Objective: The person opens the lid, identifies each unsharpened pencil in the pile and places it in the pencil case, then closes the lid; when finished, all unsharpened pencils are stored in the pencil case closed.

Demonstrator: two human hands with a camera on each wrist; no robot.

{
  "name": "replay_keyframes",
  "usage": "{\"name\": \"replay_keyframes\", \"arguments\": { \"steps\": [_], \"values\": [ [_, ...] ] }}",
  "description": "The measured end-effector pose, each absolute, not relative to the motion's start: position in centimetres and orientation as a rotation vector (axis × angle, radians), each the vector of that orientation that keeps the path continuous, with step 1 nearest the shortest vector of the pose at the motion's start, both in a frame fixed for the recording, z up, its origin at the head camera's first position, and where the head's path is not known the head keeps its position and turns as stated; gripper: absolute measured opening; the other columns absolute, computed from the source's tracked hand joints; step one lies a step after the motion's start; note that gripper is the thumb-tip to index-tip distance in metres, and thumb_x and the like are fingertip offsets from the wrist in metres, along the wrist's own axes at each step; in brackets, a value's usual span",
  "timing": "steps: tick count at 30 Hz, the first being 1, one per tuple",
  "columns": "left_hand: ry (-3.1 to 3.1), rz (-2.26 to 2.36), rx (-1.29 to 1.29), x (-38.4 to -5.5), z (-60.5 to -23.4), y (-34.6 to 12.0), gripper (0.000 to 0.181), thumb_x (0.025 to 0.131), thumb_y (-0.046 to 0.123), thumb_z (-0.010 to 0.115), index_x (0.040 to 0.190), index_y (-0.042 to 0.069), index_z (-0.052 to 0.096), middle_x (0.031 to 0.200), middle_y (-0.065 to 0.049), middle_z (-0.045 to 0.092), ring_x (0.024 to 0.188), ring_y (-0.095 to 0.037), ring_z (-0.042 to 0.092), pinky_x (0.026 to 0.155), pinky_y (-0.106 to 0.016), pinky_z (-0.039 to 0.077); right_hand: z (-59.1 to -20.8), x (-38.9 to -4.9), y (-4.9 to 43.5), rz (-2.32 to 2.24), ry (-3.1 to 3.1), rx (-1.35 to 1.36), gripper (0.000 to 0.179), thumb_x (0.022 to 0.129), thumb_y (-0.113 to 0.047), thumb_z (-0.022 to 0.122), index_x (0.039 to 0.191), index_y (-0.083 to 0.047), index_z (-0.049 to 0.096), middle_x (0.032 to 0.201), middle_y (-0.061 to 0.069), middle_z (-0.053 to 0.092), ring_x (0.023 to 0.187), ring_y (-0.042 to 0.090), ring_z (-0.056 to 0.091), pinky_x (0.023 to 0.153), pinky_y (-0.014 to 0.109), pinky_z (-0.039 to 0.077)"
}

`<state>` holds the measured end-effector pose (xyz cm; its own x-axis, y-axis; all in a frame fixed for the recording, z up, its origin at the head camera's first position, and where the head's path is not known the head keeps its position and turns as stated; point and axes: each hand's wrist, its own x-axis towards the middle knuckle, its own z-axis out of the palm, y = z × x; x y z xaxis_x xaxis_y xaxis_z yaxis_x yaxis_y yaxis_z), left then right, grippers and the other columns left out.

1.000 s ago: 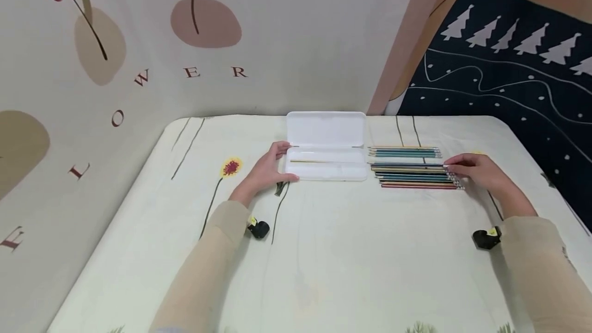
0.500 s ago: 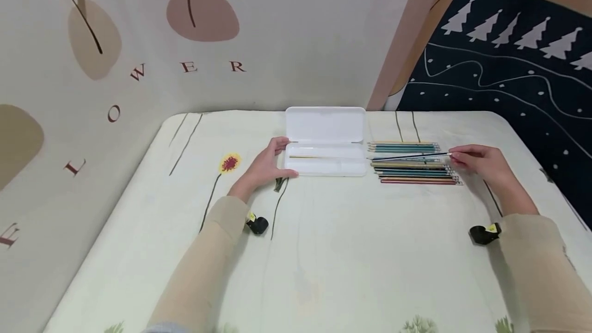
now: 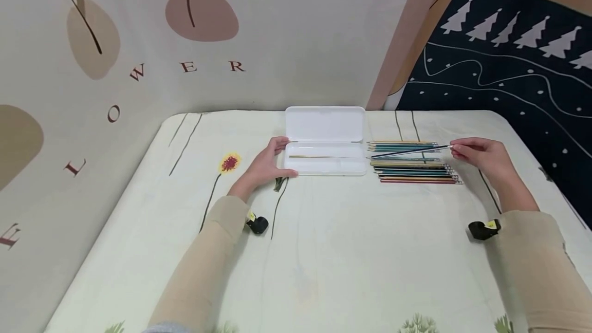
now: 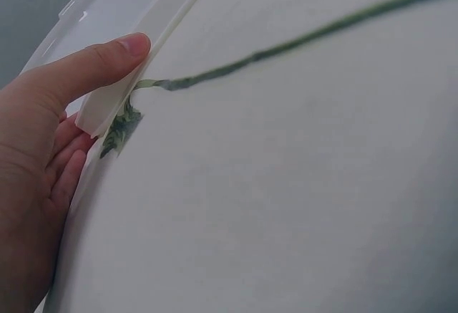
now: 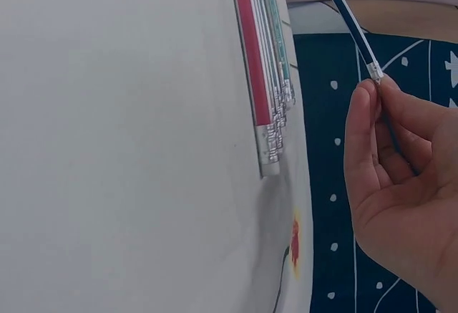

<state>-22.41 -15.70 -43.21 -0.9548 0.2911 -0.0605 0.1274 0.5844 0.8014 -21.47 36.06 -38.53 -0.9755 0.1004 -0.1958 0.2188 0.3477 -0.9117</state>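
A white pencil case (image 3: 326, 167) lies open near the back edge, its lid raised at the rear, with one thin yellowish pencil (image 3: 319, 156) lengthwise inside. My left hand (image 3: 265, 164) grips the case's left end. In the left wrist view its thumb (image 4: 107, 62) presses over the front rim while the other fingers curl behind the end. My right hand (image 3: 483, 157) pinches a dark blue and white pencil (image 3: 407, 153) at its eraser end between thumb and fingertips. That pencil tilts, its eraser end raised above the other pencils and its point towards the case.
Right of the case, a row of several pencils (image 3: 416, 173) in mixed colours lies side by side, a red one nearest. Behind it is a smaller group of yellow and green pencils (image 3: 402, 146). A flower-printed cloth (image 3: 351, 251) covers the table; a patterned curtain (image 3: 296, 40) hangs behind.
My right hand has drawn the blue and white pencil from the row, lifting its eraser end and shifting it slightly backwards. My left hand stays at the case's end.
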Motion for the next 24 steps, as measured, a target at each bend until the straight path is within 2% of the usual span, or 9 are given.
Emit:
{"name": "replay_keyframes", "arguments": {
  "steps": [8, 16, 24],
  "values": [
    [2.627, 1.296, 0.333, -22.3, -43.1, -15.7, 0.098, 0.076, 0.033, 0.088, 0.15, 0.017, 0.027, 0.16, -0.006, 0.036, 0.147, -0.027, 0.036, 0.125, -0.042, 0.03, -37.8, -21.5, 35.1, -1.64, 2.573, 0.297, 0.013, 0.1, -0.025, 0.059, 0.11, -0.027, 0.067, 0.091, -0.028, 0.061, 0.082, -0.014, 0.065, 0.078, 0.006, 0.055],
    [2.63, 1.29, 0.321, -22.3, -43.0, -15.7, 0.097, 0.076, 0.034, 0.088, 0.15, 0.018, 0.027, 0.16, -0.005, 0.036, 0.147, -0.027, 0.036, 0.125, -0.041, 0.03, -36.9, -21.7, 33.6, -1.644, 2.576, 0.31, 0.013, 0.1, -0.026, 0.059, 0.111, -0.028, 0.066, 0.087, -0.032, 0.061, 0.081, -0.015, 0.065, 0.08, 0.006, 0.056],
    [2.621, 1.308, 0.334, -22.4, -43.2, -15.8, 0.098, 0.075, 0.032, 0.088, 0.15, 0.017, 0.027, 0.159, -0.006, 0.036, 0.147, -0.027, 0.037, 0.125, -0.041, 0.031, -39.2, -24.1, 33.8, -1.741, 2.551, 0.256, 0.038, 0.092, -0.034, 0.068, 0.125, -0.015, 0.068, 0.095, -0.024, 0.064, 0.085, -0.01, 0.067, 0.079, 0.007, 0.056]
  ]
}}
